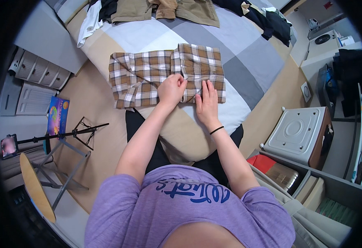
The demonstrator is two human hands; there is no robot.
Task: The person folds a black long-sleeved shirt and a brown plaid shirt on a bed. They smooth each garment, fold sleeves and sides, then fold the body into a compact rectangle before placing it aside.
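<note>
A brown, white and dark checked plaid garment (141, 74) lies across the near part of the bed, its right portion folded over into a thicker flap. What kind of garment it is, I cannot tell. My left hand (172, 89) is closed with the fingers curled at the flap's inner edge, around the middle of the cloth. Flat on the lower part of the flap rests my right hand (207, 103), fingers stretched out and a black band at the wrist. Creases run through the left portion.
More clothes, including olive shorts (195, 12) and dark garments (276, 27), lie along the bed's far side. A tripod (86, 131) and a folding stool (36, 188) stand at left. To the right are a white-topped cabinet (295, 134) and an open drawer (313, 194).
</note>
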